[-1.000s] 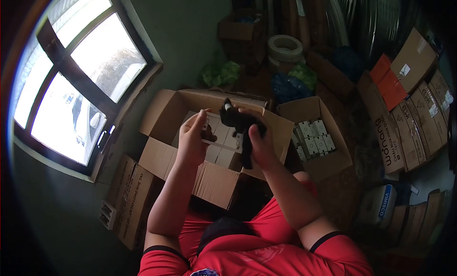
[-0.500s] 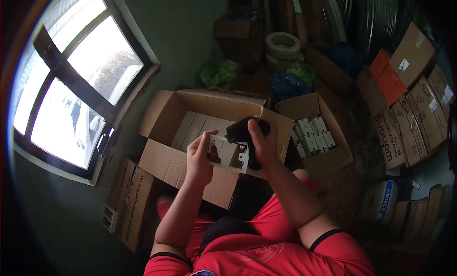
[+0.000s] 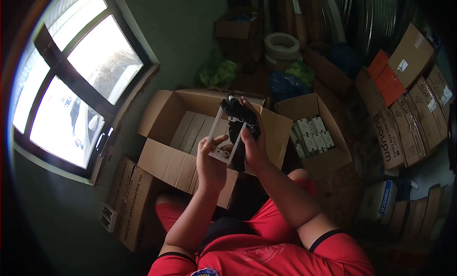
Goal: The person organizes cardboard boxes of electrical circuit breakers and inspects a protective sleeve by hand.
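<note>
Currently I have one white frame (image 3: pixel 215 125) tilted above the larger carton (image 3: pixel 162 159), my left hand (image 3: pixel 212 167) pinching its lower end in a nearly closed grip. My right hand's (image 3: pixel 255 150) grip is curled shut around one black cloth (image 3: pixel 232 110) against the frame. Inside that carton lie several pale strips (image 3: pixel 184 131); the smaller carton (image 3: pixel 296 105) beside it holds over six white blocks (image 3: pixel 312 143).

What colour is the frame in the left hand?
The frame in the left hand is white; the head view shows it best.
</note>
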### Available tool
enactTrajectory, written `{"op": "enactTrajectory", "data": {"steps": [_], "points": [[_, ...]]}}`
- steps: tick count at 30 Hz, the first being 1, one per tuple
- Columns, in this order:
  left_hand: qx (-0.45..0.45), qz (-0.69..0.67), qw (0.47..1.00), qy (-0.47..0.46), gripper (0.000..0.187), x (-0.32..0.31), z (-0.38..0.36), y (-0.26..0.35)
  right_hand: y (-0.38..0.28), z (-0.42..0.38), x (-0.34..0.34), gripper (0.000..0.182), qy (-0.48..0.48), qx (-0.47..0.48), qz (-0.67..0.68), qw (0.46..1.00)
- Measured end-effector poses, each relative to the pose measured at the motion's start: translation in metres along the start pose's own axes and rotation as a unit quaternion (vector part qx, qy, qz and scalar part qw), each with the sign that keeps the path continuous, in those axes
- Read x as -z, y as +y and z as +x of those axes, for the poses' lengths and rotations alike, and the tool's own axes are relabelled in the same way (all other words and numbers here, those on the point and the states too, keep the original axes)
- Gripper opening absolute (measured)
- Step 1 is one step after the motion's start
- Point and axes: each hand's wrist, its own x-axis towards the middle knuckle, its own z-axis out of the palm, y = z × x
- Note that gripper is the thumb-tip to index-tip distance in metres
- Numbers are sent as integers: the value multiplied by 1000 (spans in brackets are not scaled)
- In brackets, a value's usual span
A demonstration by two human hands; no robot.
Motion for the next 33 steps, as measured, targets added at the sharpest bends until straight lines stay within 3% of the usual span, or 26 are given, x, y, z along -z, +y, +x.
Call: {"op": "enactTrajectory", "data": {"steps": [3, 5, 6, 7, 8, 10, 13, 16, 21, 24, 25, 26, 28, 30, 33], "points": [[97, 124, 975, -156, 46, 6, 7, 32, -9, -4, 11, 72, 11, -186, 45, 981], [150, 183, 958, -162, 49, 3, 10, 46, -14, -5, 14, 70, 1, -230, 51, 972], [175, 210, 948, -163, 51, -1, 10, 52, -13, -4, 11, 69, -11, -206, 39, 978], [174, 228, 952, -108, 52, -9, 8, 51, -12, -4, 9, 69, -22, -182, 27, 983], [130, 243, 958, -73, 51, -7, 7, 42, -10, -2, 3, 69, -34, -128, 5, 991], [41, 271, 962, -3, 51, 7, 9, 17, -5, -7, -4, 70, -44, -122, 7, 992], [27, 171, 979, 109, 49, 8, 1, 1, 2, -23, -12, 73, -69, -215, 34, 974], [27, 124, 975, 181, 51, -7, 3, 17, 3, -26, -17, 75, -139, -197, -25, 970], [-2, 72, 981, 183, 52, 12, 11, 25, 0, -33, -22, 76, -196, -176, -70, 962], [-29, 113, 969, 220, 55, 9, 21, 29, 5, -42, -30, 79, -199, -154, -101, 963], [-11, 121, 971, 208, 56, 11, 22, 31, 6, -43, -31, 80, -198, -150, -104, 963], [-29, 145, 980, 136, 51, 18, 21, 36, 6, -45, -33, 82, -197, -147, -107, 963], [-99, 190, 969, 121, 42, 20, 28, 34, 2, -49, -39, 85, -185, -159, -72, 967], [-81, 239, 965, 75, 38, 16, 26, 40, 0, -51, -38, 86, -163, -193, -38, 967], [-67, 311, 948, 27, 33, 6, 18, 43, 12, -45, -28, 85, -132, -79, -88, 984]]}}
